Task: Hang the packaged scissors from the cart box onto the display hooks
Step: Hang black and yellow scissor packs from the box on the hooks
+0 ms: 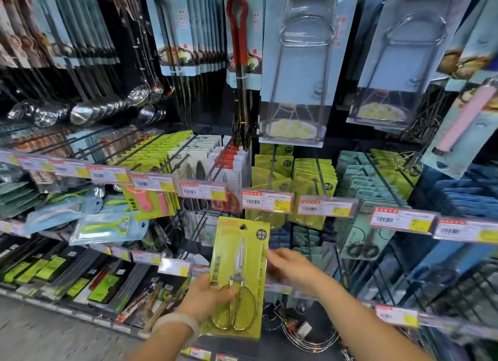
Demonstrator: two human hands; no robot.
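A store display wall (pixel 377 150) fills the frame, fitted with rows of hooks (pixel 272 169) and price tags (pixel 266 202). Upper left: hanging ladles (pixel 80 112). Upper centre: carded tongs (pixel 241 64). Upper right: wire racks (pixel 299 72) in clear packs. Centre band: hooks loaded with yellow-green carded packs (pixel 314 182), with teal packs (pixel 358 180) to their right. Centre left: peelers (pixel 107 226) in blister packs.

Lower centre: the packaged scissors (pixel 239 277), on a yellow-green card, are held upright just below the price-tag row, apart from any hook; the hang hole is at the card's top.

The left hand (pixel 207 298) grasps the card's lower left, thumb pressed on the front face near the scissor handles. The left wrist carries a pale band (pixel 177 324).

The right hand (pixel 293 269) lies at the card's right edge with fingers extended and relaxed; it is motion-blurred, so contact cannot be confirmed.
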